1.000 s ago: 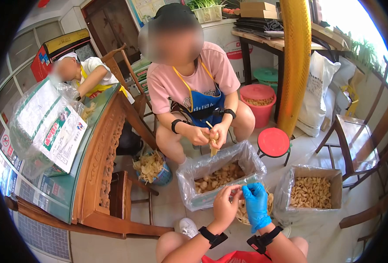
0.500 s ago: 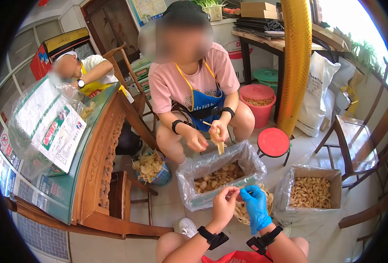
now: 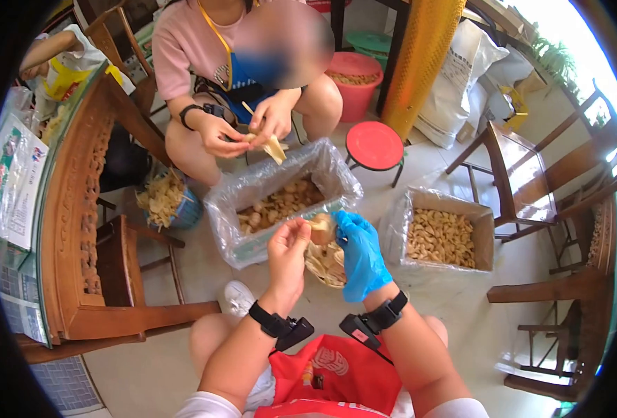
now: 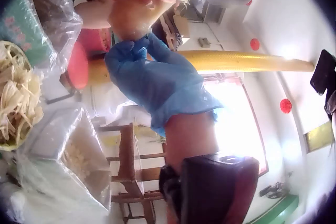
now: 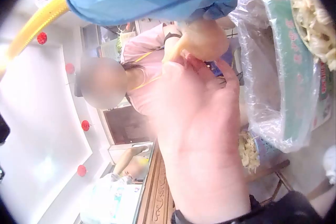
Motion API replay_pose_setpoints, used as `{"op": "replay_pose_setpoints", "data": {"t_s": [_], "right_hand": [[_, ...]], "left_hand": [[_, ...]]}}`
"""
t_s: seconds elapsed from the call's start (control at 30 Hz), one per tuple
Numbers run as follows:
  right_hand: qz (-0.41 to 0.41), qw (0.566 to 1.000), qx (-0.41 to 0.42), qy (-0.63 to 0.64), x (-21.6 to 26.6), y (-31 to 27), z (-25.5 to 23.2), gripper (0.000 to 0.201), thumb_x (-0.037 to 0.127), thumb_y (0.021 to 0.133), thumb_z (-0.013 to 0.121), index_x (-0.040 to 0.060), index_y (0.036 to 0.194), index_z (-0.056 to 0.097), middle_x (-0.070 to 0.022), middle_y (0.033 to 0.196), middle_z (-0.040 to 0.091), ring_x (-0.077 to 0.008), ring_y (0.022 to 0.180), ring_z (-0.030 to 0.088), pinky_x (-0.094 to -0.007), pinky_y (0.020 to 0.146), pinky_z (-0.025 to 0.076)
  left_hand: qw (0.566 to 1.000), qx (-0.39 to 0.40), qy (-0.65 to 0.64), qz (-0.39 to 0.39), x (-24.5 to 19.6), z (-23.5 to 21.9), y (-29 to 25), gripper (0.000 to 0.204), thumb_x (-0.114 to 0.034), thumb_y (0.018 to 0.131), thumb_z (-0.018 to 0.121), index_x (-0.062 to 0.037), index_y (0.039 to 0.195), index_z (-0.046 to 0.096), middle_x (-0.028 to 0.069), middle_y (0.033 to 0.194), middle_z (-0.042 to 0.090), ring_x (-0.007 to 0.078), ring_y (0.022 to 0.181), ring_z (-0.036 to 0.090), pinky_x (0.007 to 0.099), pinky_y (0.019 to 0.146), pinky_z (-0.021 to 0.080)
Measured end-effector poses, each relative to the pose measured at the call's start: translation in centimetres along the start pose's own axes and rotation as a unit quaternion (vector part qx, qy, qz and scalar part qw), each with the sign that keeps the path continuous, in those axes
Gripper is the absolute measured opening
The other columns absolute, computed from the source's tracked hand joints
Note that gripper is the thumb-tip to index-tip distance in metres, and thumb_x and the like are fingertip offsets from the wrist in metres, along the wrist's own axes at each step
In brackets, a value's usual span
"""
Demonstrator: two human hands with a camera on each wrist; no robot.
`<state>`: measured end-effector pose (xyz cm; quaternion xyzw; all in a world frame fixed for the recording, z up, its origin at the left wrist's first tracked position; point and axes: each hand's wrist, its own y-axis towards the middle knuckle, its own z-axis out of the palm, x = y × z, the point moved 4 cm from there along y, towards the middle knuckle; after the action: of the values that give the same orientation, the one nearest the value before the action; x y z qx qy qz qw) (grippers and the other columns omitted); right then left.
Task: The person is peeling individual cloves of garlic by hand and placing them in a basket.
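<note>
A rounded, light-brown bulb (image 3: pixel 324 230) with a pale narrow end sits between both hands, above a round basket of peelings (image 3: pixel 328 265). My bare left hand (image 3: pixel 287 259) pinches the pale end between thumb and fingers. On the bulb's other side, my blue-gloved right hand (image 3: pixel 362 256) grips it with curled fingers. The left wrist view shows the gloved hand (image 4: pixel 157 79) under the bulb (image 4: pixel 130 20). In the right wrist view, the bare left hand (image 5: pixel 199 124) touches the bulb (image 5: pixel 212 40), and the glove (image 5: pixel 152 1) partly covers it.
A plastic-lined box of bulbs (image 3: pixel 228 240) stands just ahead, a box of pale pieces (image 3: pixel 441 237) at right. Across sits a person (image 3: pixel 197 56) peeling over the first box. Around are a red stool (image 3: pixel 374 145), a bucket of peelings (image 3: pixel 167 202) and a wooden table (image 3: pixel 78 209).
The head view has tilted down and swung right. The bulb now shows between my hands, which sit slightly farther apart. The seated person's hands have come together.
</note>
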<state>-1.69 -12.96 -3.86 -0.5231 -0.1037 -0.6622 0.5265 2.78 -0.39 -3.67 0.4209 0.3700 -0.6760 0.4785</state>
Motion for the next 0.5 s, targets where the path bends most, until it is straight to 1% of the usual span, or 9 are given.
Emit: {"op": "replay_pose_setpoints", "data": {"t_s": [0.1, 0.13, 0.17, 0.23, 0.27, 0.33, 0.4, 0.47, 0.5], "right_hand": [[0.005, 1.000, -0.025, 0.018, -0.1, 0.4, -0.3, 0.015, 0.018, 0.089, 0.055, 0.0054, 0.096, 0.060, 0.0012, 0.078, 0.054, -0.0093, 0.070, 0.048, -0.0237, 0.065, 0.040], [0.006, 0.999, -0.032, 0.039, -0.3, 0.7, -0.4, 0.015, 0.018, 0.090, 0.055, 0.0049, 0.095, 0.060, 0.0010, 0.078, 0.054, -0.0096, 0.068, 0.048, -0.0234, 0.063, 0.040], [-0.010, 0.997, -0.045, 0.061, -0.4, 1.2, -0.8, 0.013, 0.018, 0.088, 0.057, 0.0062, 0.093, 0.060, 0.0013, 0.073, 0.052, -0.0078, 0.064, 0.045, -0.0224, 0.061, 0.038], [-0.025, 0.995, -0.046, 0.084, 0.1, 2.7, -2.7, 0.014, 0.019, 0.089, 0.057, 0.0061, 0.093, 0.059, 0.0011, 0.073, 0.053, -0.0075, 0.064, 0.045, -0.0224, 0.060, 0.038], [-0.045, 0.992, -0.046, 0.110, 0.8, 3.3, -3.7, 0.015, 0.020, 0.089, 0.057, 0.0060, 0.093, 0.058, 0.0010, 0.073, 0.053, -0.0071, 0.063, 0.046, -0.0225, 0.059, 0.038], [-0.065, 0.991, -0.060, 0.096, 2.0, 3.8, -4.8, 0.014, 0.020, 0.090, 0.057, 0.0062, 0.092, 0.059, 0.0010, 0.075, 0.054, -0.0067, 0.062, 0.045, -0.0221, 0.058, 0.038], [-0.085, 0.990, -0.072, 0.084, 2.9, 3.7, -4.9, 0.014, 0.021, 0.090, 0.058, 0.0065, 0.091, 0.059, 0.0009, 0.076, 0.055, -0.0064, 0.062, 0.045, -0.0218, 0.057, 0.038], [-0.083, 0.994, -0.069, -0.002, 3.9, 2.5, -4.2, 0.014, 0.021, 0.089, 0.060, 0.0071, 0.089, 0.059, 0.0008, 0.077, 0.056, -0.0058, 0.061, 0.045, -0.0206, 0.057, 0.038], [-0.074, 0.996, -0.050, -0.009, 3.6, 2.6, -3.9, 0.013, 0.017, 0.087, 0.061, 0.0055, 0.091, 0.061, -0.0003, 0.080, 0.059, -0.0066, 0.064, 0.049, -0.0206, 0.059, 0.040]], "left_hand": [[0.998, -0.010, -0.051, -0.022, 0.8, -0.1, 0.5, 0.013, -0.015, 0.089, 0.059, -0.0053, 0.098, 0.058, -0.0006, 0.092, 0.059, 0.0071, 0.086, 0.053, 0.0237, 0.082, 0.042], [0.996, -0.016, -0.078, -0.025, 0.7, -0.2, 0.8, 0.011, -0.016, 0.089, 0.059, -0.0071, 0.096, 0.059, -0.0011, 0.092, 0.059, 0.0077, 0.087, 0.054, 0.0264, 0.085, 0.042], [0.992, -0.031, -0.114, -0.033, 0.6, -0.5, 0.8, 0.011, -0.015, 0.090, 0.058, -0.0062, 0.097, 0.058, -0.0003, 0.093, 0.059, 0.0079, 0.088, 0.054, 0.0267, 0.086, 0.043], [0.986, -0.050, -0.156, -0.036, -0.3, -1.3, 1.3, 0.012, -0.016, 0.090, 0.057, -0.0065, 0.098, 0.058, -0.0001, 0.093, 0.059, 0.0091, 0.090, 0.054, 0.0297, 0.089, 0.043], [0.985, -0.053, -0.157, -0.038, -0.6, -1.8, 1.6, 0.012, -0.016, 0.090, 0.057, -0.0065, 0.098, 0.058, -0.0001, 0.093, 0.059, 0.0091, 0.090, 0.054, 0.0297, 0.089, 0.043], [0.988, -0.042, -0.145, -0.021, -1.7, -2.3, 2.1, 0.013, -0.016, 0.090, 0.058, -0.0068, 0.098, 0.057, -0.0002, 0.094, 0.059, 0.0090, 0.090, 0.055, 0.0288, 0.088, 0.043], [0.990, -0.057, -0.126, 0.000, -2.5, -2.6, 2.0, 0.014, -0.017, 0.090, 0.058, -0.0063, 0.099, 0.057, -0.0001, 0.095, 0.059, 0.0085, 0.090, 0.055, 0.0276, 0.087, 0.043], [0.996, -0.058, -0.071, 0.015, -3.0, -3.1, 1.9, 0.016, -0.020, 0.091, 0.057, -0.0066, 0.100, 0.058, -0.0005, 0.096, 0.058, 0.0083, 0.092, 0.053, 0.0281, 0.088, 0.041], [0.996, -0.061, -0.070, 0.014, -3.1, -3.2, 1.7, 0.016, -0.020, 0.091, 0.057, -0.0066, 0.100, 0.058, -0.0005, 0.096, 0.058, 0.0083, 0.092, 0.053, 0.0281, 0.088, 0.041]]}}
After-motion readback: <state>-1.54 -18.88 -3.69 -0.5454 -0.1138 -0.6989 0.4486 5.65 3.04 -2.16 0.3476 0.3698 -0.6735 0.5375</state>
